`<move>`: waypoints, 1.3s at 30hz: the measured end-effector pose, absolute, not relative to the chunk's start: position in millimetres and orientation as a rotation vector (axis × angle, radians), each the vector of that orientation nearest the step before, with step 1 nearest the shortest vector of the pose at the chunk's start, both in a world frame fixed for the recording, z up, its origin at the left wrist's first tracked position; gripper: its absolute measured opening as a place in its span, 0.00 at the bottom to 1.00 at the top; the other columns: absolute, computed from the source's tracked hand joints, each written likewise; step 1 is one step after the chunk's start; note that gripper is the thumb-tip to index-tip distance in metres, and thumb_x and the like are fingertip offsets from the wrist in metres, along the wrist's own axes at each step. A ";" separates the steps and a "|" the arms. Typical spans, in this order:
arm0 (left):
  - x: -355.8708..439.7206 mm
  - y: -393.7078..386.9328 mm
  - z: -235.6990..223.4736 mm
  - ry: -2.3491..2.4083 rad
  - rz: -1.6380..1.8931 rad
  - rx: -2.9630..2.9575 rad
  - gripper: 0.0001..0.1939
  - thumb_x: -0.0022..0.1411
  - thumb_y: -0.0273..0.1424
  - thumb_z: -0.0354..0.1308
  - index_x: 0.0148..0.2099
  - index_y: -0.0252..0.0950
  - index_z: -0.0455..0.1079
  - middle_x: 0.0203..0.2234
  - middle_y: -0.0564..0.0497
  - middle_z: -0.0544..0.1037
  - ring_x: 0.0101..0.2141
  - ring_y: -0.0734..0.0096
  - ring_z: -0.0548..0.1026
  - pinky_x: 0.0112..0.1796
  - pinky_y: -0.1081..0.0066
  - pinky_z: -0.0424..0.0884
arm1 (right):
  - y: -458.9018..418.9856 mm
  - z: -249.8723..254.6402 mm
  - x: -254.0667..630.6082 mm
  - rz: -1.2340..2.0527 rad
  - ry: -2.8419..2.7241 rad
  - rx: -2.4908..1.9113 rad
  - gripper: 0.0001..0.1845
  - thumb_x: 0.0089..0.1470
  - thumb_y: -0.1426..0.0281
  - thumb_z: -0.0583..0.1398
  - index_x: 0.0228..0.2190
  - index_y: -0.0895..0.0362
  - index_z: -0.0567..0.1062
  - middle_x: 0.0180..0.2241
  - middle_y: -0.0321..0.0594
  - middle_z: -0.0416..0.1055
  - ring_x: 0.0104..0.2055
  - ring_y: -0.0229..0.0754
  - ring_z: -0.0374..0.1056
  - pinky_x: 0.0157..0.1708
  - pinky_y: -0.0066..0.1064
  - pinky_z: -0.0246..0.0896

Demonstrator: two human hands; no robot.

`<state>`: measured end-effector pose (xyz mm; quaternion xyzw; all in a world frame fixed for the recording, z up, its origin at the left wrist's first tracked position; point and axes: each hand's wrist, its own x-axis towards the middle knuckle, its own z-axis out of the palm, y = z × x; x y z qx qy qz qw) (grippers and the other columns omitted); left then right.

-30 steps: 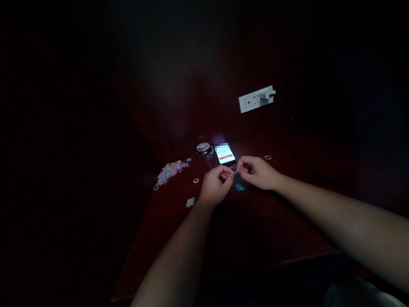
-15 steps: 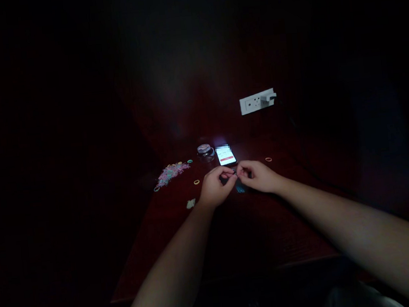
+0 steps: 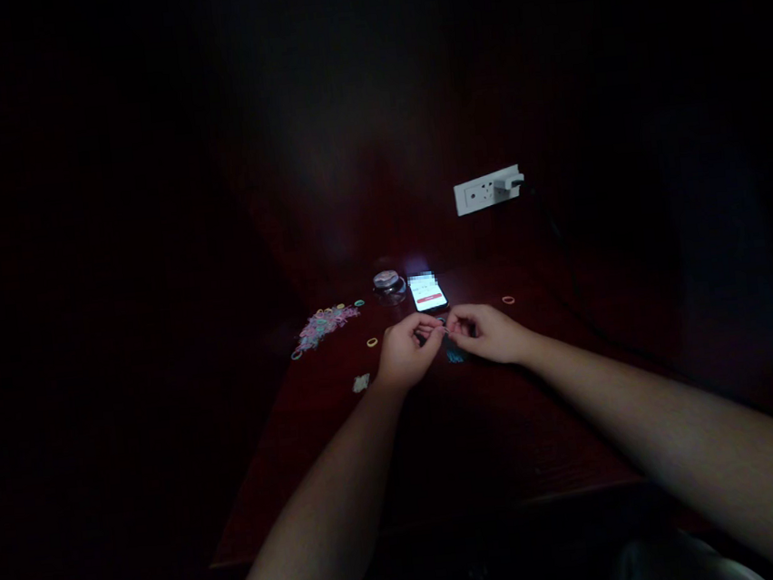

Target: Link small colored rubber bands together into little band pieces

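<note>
My left hand (image 3: 410,350) and my right hand (image 3: 486,333) meet over the dark red table, fingertips pinched together and almost touching. Between them shows a sliver of something small and pale, too tiny to make out. Just below the fingers lies a little bunch of blue bands (image 3: 456,354). A lit phone (image 3: 429,293) rests right behind my hands. To the left of my left hand are a yellow band (image 3: 372,341) and a small pale yellow bunch (image 3: 361,383).
A heap of small coloured elastic bands (image 3: 325,328) lies at the table's left. Beside the phone stands a round clear jar (image 3: 390,287) with a lid. One orange-pink band (image 3: 509,300) lies right. On the wall is a socket (image 3: 488,190) with a plugged-in charger and dark cable.
Both hands keep nearly the same place and pinch, with only slight finger movement. The view has shifted very little.
</note>
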<state>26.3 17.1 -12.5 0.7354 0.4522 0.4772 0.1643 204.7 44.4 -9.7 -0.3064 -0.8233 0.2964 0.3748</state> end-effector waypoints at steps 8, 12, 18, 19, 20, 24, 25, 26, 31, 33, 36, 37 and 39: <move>23.7 19.1 -16.2 1.299 1.371 2.082 0.08 0.57 0.32 0.59 0.37 0.33 0.74 0.27 0.50 0.78 0.28 0.74 0.73 0.27 0.76 0.66 | 47.1 -11.3 206.2 0.734 -2.086 -0.768 0.03 0.49 0.72 0.58 0.27 0.59 0.71 0.22 0.34 0.64 0.24 0.34 0.59 0.24 0.25 0.55; 24.3 19.9 -16.9 1.288 1.348 2.091 0.08 0.57 0.32 0.59 0.36 0.33 0.74 0.27 0.50 0.78 0.28 0.75 0.74 0.27 0.77 0.67 | 47.6 -11.4 205.5 0.724 -2.087 -0.782 0.03 0.49 0.72 0.57 0.26 0.59 0.71 0.22 0.35 0.64 0.24 0.34 0.59 0.24 0.25 0.54; 24.6 20.6 -18.9 1.268 1.318 2.088 0.09 0.57 0.32 0.59 0.37 0.33 0.74 0.28 0.49 0.79 0.29 0.74 0.75 0.27 0.77 0.68 | 46.8 -11.3 205.0 0.721 -2.098 -0.790 0.04 0.49 0.71 0.57 0.26 0.60 0.70 0.22 0.35 0.64 0.24 0.34 0.59 0.24 0.25 0.55; 24.6 20.4 -18.9 1.265 1.309 2.089 0.09 0.57 0.32 0.59 0.38 0.33 0.74 0.29 0.49 0.79 0.29 0.74 0.75 0.28 0.76 0.68 | 46.4 -11.0 205.0 0.726 -2.099 -0.788 0.04 0.49 0.71 0.57 0.26 0.59 0.70 0.22 0.35 0.64 0.24 0.34 0.59 0.24 0.25 0.55; 24.5 20.1 -18.8 1.263 1.299 2.091 0.09 0.57 0.32 0.59 0.38 0.33 0.74 0.29 0.49 0.79 0.29 0.74 0.75 0.28 0.76 0.69 | 46.1 -10.8 205.0 0.727 -2.099 -0.786 0.04 0.49 0.71 0.57 0.26 0.59 0.70 0.22 0.35 0.65 0.24 0.34 0.59 0.25 0.25 0.55; 24.6 19.3 -18.8 1.269 1.242 2.115 0.08 0.57 0.32 0.59 0.38 0.33 0.74 0.28 0.50 0.79 0.28 0.75 0.75 0.29 0.76 0.70 | 45.6 -10.4 205.1 0.723 -2.089 -0.796 0.05 0.49 0.70 0.58 0.27 0.59 0.71 0.23 0.35 0.65 0.24 0.34 0.59 0.24 0.26 0.55; 24.6 19.4 -19.0 1.272 1.232 2.116 0.08 0.57 0.32 0.59 0.37 0.34 0.74 0.28 0.50 0.79 0.28 0.75 0.75 0.30 0.76 0.70 | 45.7 -10.5 205.2 0.724 -2.088 -0.797 0.05 0.49 0.70 0.58 0.27 0.59 0.71 0.22 0.35 0.65 0.24 0.34 0.59 0.24 0.26 0.55; 24.6 19.5 -19.3 1.274 1.224 2.113 0.08 0.56 0.32 0.59 0.37 0.34 0.74 0.28 0.50 0.79 0.28 0.75 0.75 0.30 0.76 0.70 | 45.7 -10.6 205.2 0.725 -2.089 -0.795 0.05 0.49 0.70 0.58 0.27 0.59 0.71 0.22 0.35 0.65 0.24 0.34 0.60 0.24 0.26 0.55; 25.0 19.5 -20.0 1.272 1.190 2.086 0.08 0.56 0.33 0.59 0.36 0.33 0.74 0.28 0.49 0.79 0.27 0.75 0.74 0.29 0.76 0.70 | 46.5 -11.4 205.3 0.733 -2.081 -0.770 0.04 0.49 0.71 0.58 0.26 0.59 0.71 0.22 0.35 0.65 0.24 0.34 0.59 0.25 0.26 0.55; 25.2 19.2 -19.6 1.271 1.180 2.079 0.08 0.56 0.33 0.59 0.35 0.33 0.74 0.27 0.49 0.78 0.27 0.76 0.74 0.29 0.76 0.70 | 47.1 -12.0 205.5 0.737 -2.072 -0.764 0.04 0.49 0.70 0.58 0.26 0.59 0.71 0.22 0.35 0.65 0.24 0.34 0.59 0.25 0.26 0.55; 25.2 19.0 -19.4 1.282 1.183 2.075 0.08 0.56 0.33 0.59 0.35 0.33 0.74 0.27 0.49 0.78 0.26 0.76 0.74 0.28 0.77 0.69 | 47.7 -12.5 206.1 0.735 -2.050 -0.771 0.04 0.49 0.70 0.58 0.26 0.59 0.70 0.21 0.34 0.63 0.24 0.34 0.58 0.24 0.26 0.54; 25.1 19.2 -19.5 1.286 1.189 2.074 0.09 0.56 0.33 0.59 0.35 0.33 0.74 0.27 0.49 0.78 0.26 0.76 0.74 0.28 0.77 0.69 | 47.9 -12.5 206.3 0.732 -2.042 -0.774 0.04 0.49 0.71 0.58 0.25 0.59 0.70 0.21 0.34 0.63 0.24 0.34 0.58 0.24 0.26 0.54; 24.5 19.6 -19.9 1.287 1.196 2.074 0.09 0.57 0.33 0.58 0.35 0.33 0.74 0.27 0.49 0.78 0.26 0.75 0.74 0.28 0.76 0.69 | 48.0 -12.5 206.6 0.727 -2.037 -0.777 0.03 0.48 0.72 0.57 0.25 0.59 0.69 0.21 0.34 0.63 0.24 0.34 0.58 0.24 0.25 0.53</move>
